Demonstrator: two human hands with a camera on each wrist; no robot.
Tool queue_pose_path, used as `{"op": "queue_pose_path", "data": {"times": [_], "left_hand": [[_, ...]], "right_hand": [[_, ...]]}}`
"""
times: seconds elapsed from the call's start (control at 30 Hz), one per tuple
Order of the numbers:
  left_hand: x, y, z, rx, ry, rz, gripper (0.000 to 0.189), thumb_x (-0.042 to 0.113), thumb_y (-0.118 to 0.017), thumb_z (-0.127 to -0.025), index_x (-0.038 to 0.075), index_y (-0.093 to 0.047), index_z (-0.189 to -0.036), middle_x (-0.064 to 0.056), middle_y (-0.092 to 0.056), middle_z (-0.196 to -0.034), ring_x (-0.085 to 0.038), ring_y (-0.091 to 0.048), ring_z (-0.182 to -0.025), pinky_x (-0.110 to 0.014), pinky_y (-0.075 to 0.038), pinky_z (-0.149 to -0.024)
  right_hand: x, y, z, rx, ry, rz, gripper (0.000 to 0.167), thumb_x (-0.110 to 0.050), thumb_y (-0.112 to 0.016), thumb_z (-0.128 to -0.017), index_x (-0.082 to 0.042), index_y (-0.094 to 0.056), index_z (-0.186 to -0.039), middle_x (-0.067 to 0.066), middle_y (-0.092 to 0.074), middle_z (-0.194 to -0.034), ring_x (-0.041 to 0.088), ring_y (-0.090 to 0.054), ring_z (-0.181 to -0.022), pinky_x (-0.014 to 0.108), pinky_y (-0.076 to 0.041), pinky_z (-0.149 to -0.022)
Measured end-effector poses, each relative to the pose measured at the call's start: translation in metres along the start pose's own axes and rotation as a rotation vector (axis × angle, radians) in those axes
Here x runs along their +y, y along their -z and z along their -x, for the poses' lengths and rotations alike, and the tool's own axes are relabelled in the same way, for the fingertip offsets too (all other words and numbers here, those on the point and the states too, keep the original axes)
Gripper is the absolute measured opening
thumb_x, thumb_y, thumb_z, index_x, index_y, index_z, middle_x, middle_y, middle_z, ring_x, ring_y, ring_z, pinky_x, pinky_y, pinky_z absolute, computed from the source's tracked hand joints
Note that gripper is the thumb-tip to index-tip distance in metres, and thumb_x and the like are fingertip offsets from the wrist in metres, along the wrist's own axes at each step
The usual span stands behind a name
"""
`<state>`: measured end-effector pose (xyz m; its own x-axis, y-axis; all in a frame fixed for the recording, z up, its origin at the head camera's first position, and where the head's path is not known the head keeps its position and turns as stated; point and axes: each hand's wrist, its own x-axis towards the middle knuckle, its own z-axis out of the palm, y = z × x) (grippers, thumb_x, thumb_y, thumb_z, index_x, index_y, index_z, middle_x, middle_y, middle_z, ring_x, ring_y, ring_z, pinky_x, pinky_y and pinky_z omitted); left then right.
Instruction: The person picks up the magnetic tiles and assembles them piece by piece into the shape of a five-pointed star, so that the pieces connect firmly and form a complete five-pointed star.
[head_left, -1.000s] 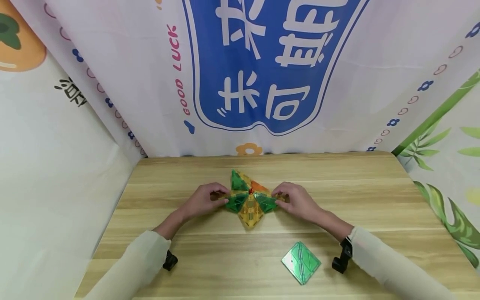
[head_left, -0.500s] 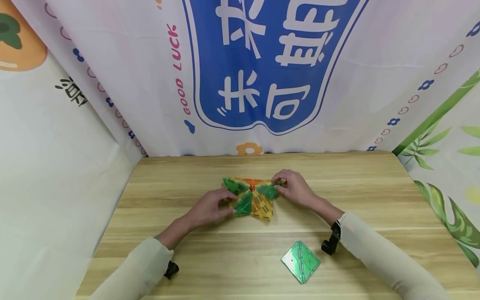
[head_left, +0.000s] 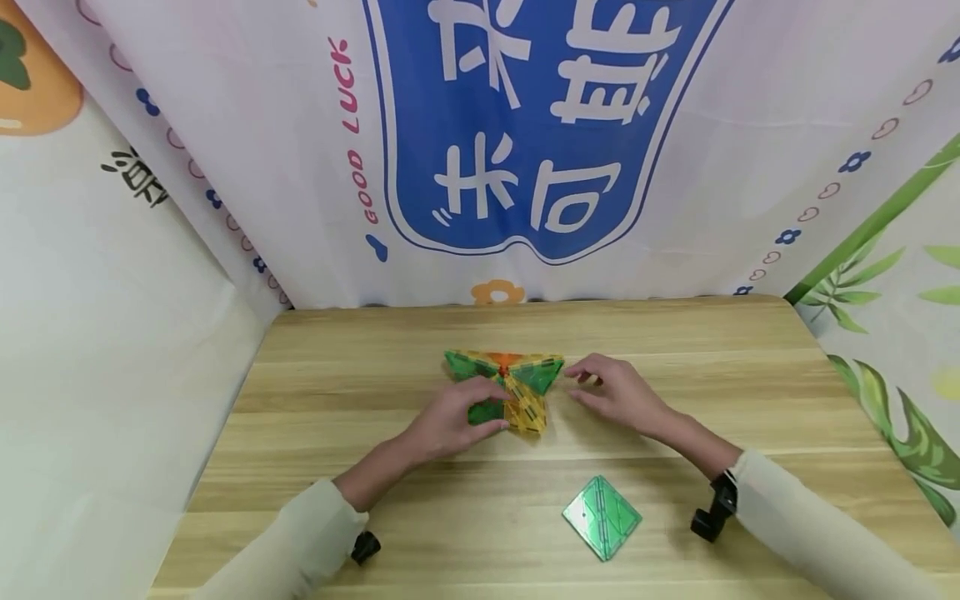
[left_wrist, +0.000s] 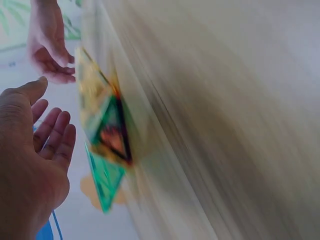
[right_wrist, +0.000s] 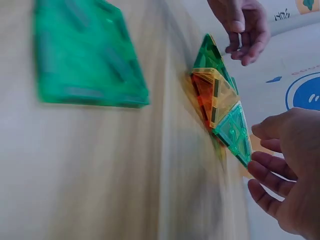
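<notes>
A star-like build of translucent green, yellow and orange magnetic tiles (head_left: pixel 528 408) stands at the middle of the table, its triangular faces rising to a centre. My left hand (head_left: pixel 459 421) hovers over its near left side, with loosely bent fingers and the thumb spread away from them. In the left wrist view, that hand (left_wrist: pixel 35 145) shows an empty palm beside the build (left_wrist: pixel 102 110). To the right of the build, my right hand (head_left: pixel 621 398) is apart from it with relaxed fingers. The right wrist view shows a gap between this hand (right_wrist: pixel 285 170) and the green face.
Green triangular tiles (head_left: pixel 602 518) lie flat as a diamond on the wood-grain table (head_left: pixel 337 550), nearer to me and right of centre. A white printed cloth (head_left: pixel 315 208) hangs behind the table's far edge. Both wrists carry black camera mounts.
The tile build has turned between both hands and now sits still. My right hand has let go and drawn back right; my left has let go and moved right over the build.
</notes>
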<state>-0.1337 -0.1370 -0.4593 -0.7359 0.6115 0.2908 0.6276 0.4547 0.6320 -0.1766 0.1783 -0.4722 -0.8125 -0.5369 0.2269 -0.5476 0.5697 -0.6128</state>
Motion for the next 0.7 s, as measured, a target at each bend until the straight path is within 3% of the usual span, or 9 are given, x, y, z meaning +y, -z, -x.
{"op": "queue_pose_path", "data": {"times": [0.13, 0.37, 0.53, 0.7], "left_hand": [[0.018, -0.013, -0.007, -0.086, -0.034, 0.062, 0.033, 0.013, -0.084, -0.093, 0.001, -0.073, -0.122, -0.012, -0.075, -0.118, -0.026, -0.072, -0.106, -0.038, -0.062, -0.090], [0.039, -0.043, -0.013, -0.302, -0.046, 0.006, 0.048, 0.027, -0.083, -0.095, 0.009, -0.067, -0.137, -0.006, -0.073, -0.127, -0.011, -0.070, -0.111, -0.017, -0.054, -0.095], [0.047, -0.061, -0.016, -0.430, -0.025, -0.015, 0.064, 0.032, -0.085, -0.092, 0.010, -0.060, -0.147, -0.002, -0.068, -0.137, -0.007, -0.064, -0.120, -0.016, -0.049, -0.101], [0.049, -0.072, -0.019, -0.502, -0.037, -0.076, 0.075, 0.036, -0.089, -0.088, 0.009, -0.056, -0.150, -0.001, -0.063, -0.143, -0.008, -0.057, -0.132, -0.020, -0.045, -0.111]], "right_hand": [[0.000, 0.008, 0.024, -0.100, -0.010, 0.016, 0.027, -0.013, -0.081, -0.094, -0.002, -0.075, -0.118, 0.009, -0.076, -0.112, 0.022, -0.072, -0.098, 0.041, -0.062, -0.082], [0.000, 0.014, 0.061, -0.262, -0.015, -0.024, 0.036, -0.027, -0.084, -0.094, -0.005, -0.075, -0.121, 0.000, -0.076, -0.108, 0.012, -0.070, -0.094, 0.033, -0.061, -0.080], [-0.003, 0.013, 0.082, -0.303, -0.021, -0.038, 0.043, -0.034, -0.087, -0.089, -0.008, -0.074, -0.121, -0.008, -0.072, -0.104, 0.007, -0.065, -0.092, 0.029, -0.058, -0.078], [-0.005, 0.008, 0.099, -0.304, 0.031, -0.025, 0.051, -0.042, -0.091, -0.084, -0.013, -0.073, -0.122, -0.011, -0.068, -0.106, 0.004, -0.062, -0.093, 0.026, -0.057, -0.080]]}}
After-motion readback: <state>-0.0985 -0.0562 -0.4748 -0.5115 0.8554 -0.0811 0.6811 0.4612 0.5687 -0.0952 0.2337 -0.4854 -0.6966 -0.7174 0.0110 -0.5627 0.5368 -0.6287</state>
